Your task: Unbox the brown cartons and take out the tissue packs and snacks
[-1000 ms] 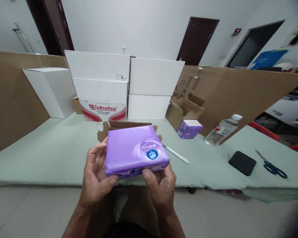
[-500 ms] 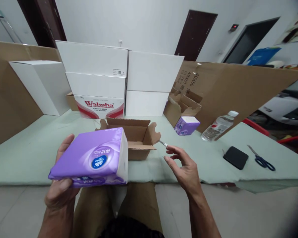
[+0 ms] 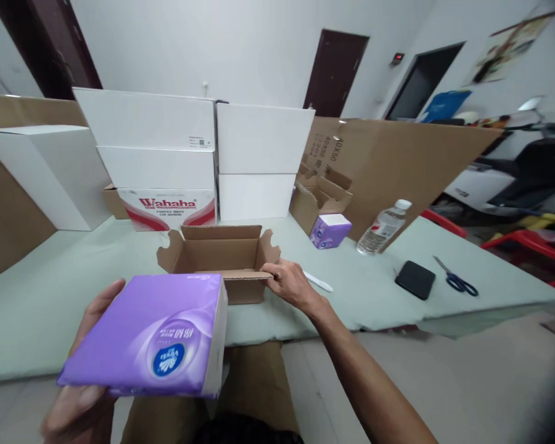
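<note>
A purple Vinda tissue pack (image 3: 143,333) is gripped at its left end by my left hand (image 3: 86,394), held in front of the table's near edge. Its top faces up and it tilts slightly. Behind it on the table stands a small open cardboard box (image 3: 224,253) with its flaps up. My right hand (image 3: 289,280) is closed on the right front corner of that box, fingers curled at the flap. A white pen-like tool (image 3: 319,282) lies just right of this hand, and I cannot tell its exact kind.
White cartons (image 3: 157,120) are stacked at the back above a Wahaba-style printed box (image 3: 169,209). To the right stand another open cardboard box (image 3: 312,203), a smaller purple tissue pack (image 3: 330,232) and a water bottle (image 3: 383,228). A black flat object (image 3: 415,280) and scissors (image 3: 457,280) lie farther right.
My right hand has moved left and taken hold of the cardboard box's corner. The tissue pack in my left hand has come lower and nearer. The whole view has shifted rightward.
</note>
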Motion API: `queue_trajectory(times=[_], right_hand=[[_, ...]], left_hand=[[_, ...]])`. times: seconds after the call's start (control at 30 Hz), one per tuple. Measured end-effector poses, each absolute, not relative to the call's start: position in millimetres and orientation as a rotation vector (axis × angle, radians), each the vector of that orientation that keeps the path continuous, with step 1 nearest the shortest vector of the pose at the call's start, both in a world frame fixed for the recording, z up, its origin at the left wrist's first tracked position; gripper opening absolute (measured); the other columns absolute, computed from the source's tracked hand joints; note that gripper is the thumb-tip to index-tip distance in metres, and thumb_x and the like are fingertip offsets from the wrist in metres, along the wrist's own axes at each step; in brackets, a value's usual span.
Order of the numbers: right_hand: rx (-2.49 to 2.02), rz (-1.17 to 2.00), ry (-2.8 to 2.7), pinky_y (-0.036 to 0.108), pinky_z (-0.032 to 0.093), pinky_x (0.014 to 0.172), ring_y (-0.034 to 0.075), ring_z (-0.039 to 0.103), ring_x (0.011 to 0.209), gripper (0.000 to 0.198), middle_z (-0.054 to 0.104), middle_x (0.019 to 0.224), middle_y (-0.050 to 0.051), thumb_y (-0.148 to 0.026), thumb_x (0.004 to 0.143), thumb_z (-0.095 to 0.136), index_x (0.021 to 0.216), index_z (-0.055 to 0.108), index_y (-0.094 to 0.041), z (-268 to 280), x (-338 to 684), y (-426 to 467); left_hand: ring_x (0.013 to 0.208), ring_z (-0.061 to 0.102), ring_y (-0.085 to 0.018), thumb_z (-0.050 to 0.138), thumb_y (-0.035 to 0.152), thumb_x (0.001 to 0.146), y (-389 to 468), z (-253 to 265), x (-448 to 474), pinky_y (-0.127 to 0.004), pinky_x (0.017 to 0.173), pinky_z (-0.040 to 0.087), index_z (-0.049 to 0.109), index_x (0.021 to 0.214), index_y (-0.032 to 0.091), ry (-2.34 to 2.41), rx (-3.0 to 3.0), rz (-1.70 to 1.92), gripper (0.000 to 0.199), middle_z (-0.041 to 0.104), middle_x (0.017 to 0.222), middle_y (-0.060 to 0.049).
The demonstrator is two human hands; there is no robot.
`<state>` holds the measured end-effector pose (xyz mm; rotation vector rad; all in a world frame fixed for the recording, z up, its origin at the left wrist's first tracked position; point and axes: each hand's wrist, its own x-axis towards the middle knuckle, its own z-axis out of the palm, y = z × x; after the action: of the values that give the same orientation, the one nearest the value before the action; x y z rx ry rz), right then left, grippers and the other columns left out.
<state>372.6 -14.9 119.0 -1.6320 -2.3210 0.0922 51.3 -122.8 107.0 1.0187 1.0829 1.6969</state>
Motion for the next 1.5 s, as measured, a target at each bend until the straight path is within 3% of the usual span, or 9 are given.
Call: queue_trajectory(times=[0.13,0.27,0.43,0.57,0.73,1.1,1.5], right_hand=[[-1.619,-0.013,-2.101,0.03,0.043,0.072,0.022,0.064,0.076,0.025,0.074,0.081,0.005,-0.02,0.085,0.059,0.097,0.08,-0.026,121.4,401.4,-43.1],[-1.732,-0.146,-1.771,0.033,0.045,0.067,0.023,0.064,0.067,0.03,0.077,0.078,0.006,-0.039,0.092,0.054,0.091,0.081,-0.027,122.9,465.0,-100.6],[-2.138,-0.563,-1.384,0.037,0.039,0.06,0.027,0.059,0.059,0.059,0.069,0.065,0.013,-0.065,0.096,0.044,0.09,0.084,-0.023,120.1,544.9,-160.4],[-2.439,-0.65,-1.233,0.035,0.034,0.056,0.027,0.059,0.061,0.045,0.069,0.07,0.015,-0.05,0.096,0.051,0.099,0.084,-0.021,116.2,577.4,-164.7],[-2.605,-0.615,-1.264,0.034,0.035,0.057,0.027,0.067,0.071,0.034,0.077,0.084,0.016,-0.031,0.096,0.053,0.104,0.084,-0.018,113.3,581.3,-125.0],[-2.703,-0.464,-1.317,0.033,0.046,0.067,0.028,0.074,0.087,0.039,0.08,0.099,0.016,-0.037,0.103,0.047,0.107,0.082,-0.02,119.5,563.5,-44.4],[-2.641,-0.345,-1.421,0.033,0.046,0.074,0.029,0.074,0.101,0.04,0.079,0.111,0.016,-0.035,0.104,0.043,0.115,0.079,-0.022,127.7,566.7,58.2]], left_hand=[[0.126,0.057,-0.049,0.086,0.077,0.026,-113.2,91.3,45.5,-0.053,0.099,0.058,0.065,0.133,0.036,1.266,0.987,1.671,0.117,0.069,0.131,-0.002],[0.12,0.065,-0.043,0.087,0.074,0.038,-108.8,87.7,57.5,-0.042,0.083,0.064,0.059,0.142,0.036,1.127,0.989,1.532,0.115,0.065,0.142,-0.004],[0.129,0.061,-0.042,0.094,0.068,0.038,-99.7,80.6,79.5,-0.034,0.082,0.063,0.06,0.142,0.029,0.996,0.97,1.483,0.116,0.065,0.142,-0.01],[0.126,0.063,-0.041,0.095,0.065,0.04,-92.8,71.6,92.8,-0.033,0.079,0.062,0.062,0.14,0.033,0.935,0.937,1.423,0.111,0.063,0.147,-0.009],[0.129,0.061,-0.045,0.095,0.065,0.038,-91.8,68.2,100.1,-0.037,0.083,0.063,0.061,0.141,0.027,0.944,0.981,1.384,0.114,0.058,0.153,-0.013],[0.135,0.057,-0.044,0.094,0.069,0.039,-86.3,63.0,108.6,-0.032,0.086,0.061,0.06,0.141,0.026,1.003,0.967,1.322,0.115,0.059,0.154,-0.011],[0.147,0.044,-0.05,0.092,0.072,0.04,-67.4,48.3,127.7,-0.043,0.101,0.059,0.063,0.14,0.025,1.057,1.045,1.202,0.114,0.059,0.155,-0.012]])
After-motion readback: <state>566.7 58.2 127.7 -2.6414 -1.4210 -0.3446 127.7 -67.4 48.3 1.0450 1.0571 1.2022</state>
